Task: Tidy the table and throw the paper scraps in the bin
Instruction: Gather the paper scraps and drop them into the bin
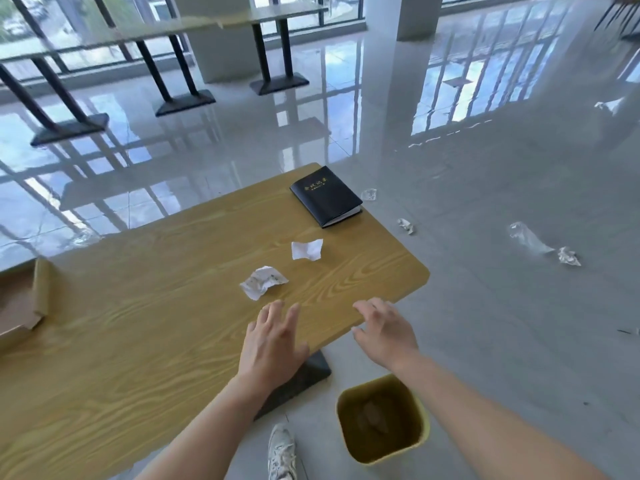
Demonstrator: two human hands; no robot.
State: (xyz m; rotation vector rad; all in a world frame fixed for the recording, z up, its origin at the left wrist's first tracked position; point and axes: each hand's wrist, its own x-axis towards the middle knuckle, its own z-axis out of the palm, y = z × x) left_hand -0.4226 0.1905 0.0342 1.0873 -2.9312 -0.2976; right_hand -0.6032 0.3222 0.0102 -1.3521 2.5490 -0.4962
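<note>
Worktop (138,341); bin (340,415) on floor by its near edge; book (325,196) at far corner. Left hand (273,344) and right hand (388,337) spread, empty, over the edge. Best: pinch near scrap (263,282) just ahead of left hand, then far scrap (307,249); drop both in bin.

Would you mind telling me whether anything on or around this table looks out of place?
Two crumpled papers lie on the table: the near scrap just beyond the left hand, the far scrap between it and the black book. More crumpled scraps and a clear plastic wrapper litter the floor to the right, outside the yellow bin.
</note>
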